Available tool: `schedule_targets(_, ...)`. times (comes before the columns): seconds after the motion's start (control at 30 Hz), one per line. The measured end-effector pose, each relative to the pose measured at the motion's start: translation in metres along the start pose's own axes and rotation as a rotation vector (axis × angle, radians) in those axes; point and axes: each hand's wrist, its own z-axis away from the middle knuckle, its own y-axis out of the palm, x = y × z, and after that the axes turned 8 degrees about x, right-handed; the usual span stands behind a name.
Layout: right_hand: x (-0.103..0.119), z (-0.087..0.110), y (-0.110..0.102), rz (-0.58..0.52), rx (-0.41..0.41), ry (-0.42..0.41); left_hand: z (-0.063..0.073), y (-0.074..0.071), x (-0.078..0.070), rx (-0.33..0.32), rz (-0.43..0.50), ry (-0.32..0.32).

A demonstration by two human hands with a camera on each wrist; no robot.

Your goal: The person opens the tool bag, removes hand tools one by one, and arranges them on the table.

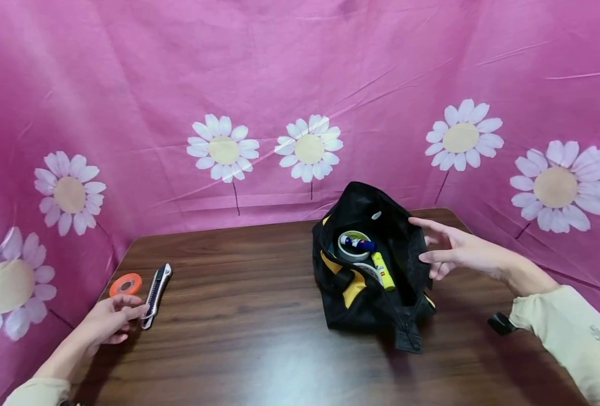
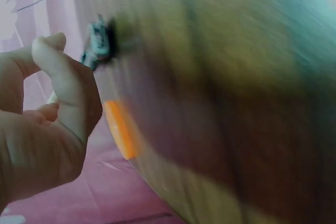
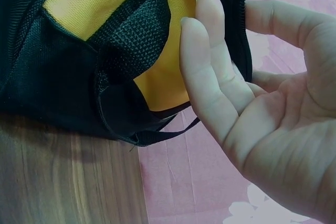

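Note:
My left hand (image 1: 109, 324) pinches the lower end of a utility knife (image 1: 157, 293) between thumb and fingers at the table's left side. In the left wrist view the knife (image 2: 100, 40) sticks out past the curled fingers. Just beside it lies an orange tape roll (image 1: 136, 280). My right hand (image 1: 457, 251) holds the right rim of an open black and yellow tool bag (image 1: 351, 316), thumb inside, other fingers along the outside. Inside the bag are a pale tape roll (image 1: 342, 254), a blue and white tube (image 1: 363, 245), a yellow tube (image 1: 383, 270) and another ring-shaped roll (image 1: 368, 269).
The dark brown wooden table (image 1: 239, 293) has edges at its left and back. Behind and around it hangs a pink cloth (image 1: 259, 67) with white flowers. A strap end (image 1: 408, 335) hangs from the bag's front.

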Motion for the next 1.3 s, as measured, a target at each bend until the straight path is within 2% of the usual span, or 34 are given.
schedule_targets(0.13, -0.001, 0.000, -0.002, 0.002, 0.001, -0.006, -0.006, 0.009, -0.023, 0.051, 0.041, 0.068)
schedule_targets(0.3, -0.002, -0.001, -0.005, 0.008, 0.019, -0.015, -0.017, 0.029, -0.066, 0.148, 0.104, 0.164)
schedule_targets(0.6, -0.003, -0.002, -0.007, 0.005, 0.038, -0.041, -0.045, 0.088, -0.166, 0.374, 0.151, 0.286)
schedule_targets(0.77, -0.004, -0.004, -0.006, -0.005, 0.051, -0.053, -0.052, 0.127, -0.225, 0.504, 0.146, 0.329)
schedule_targets(0.9, -0.005, -0.004, -0.005, -0.042, 0.051, -0.052, -0.057, 0.153, -0.266, 0.582, 0.125, 0.376)
schedule_targets(1.03, -0.008, -0.006, -0.001, -0.097, 0.047, -0.050, -0.057, 0.178, -0.297, 0.633, 0.108, 0.436)
schedule_targets(1.13, -0.010, -0.006, 0.000, -0.129, 0.047, -0.055, -0.056, 0.199, -0.314, 0.684, 0.110, 0.463)
schedule_targets(1.3, -0.011, -0.003, -0.002, -0.143, 0.061, -0.063, -0.055, 0.229, -0.336, 0.730, 0.164, 0.442)
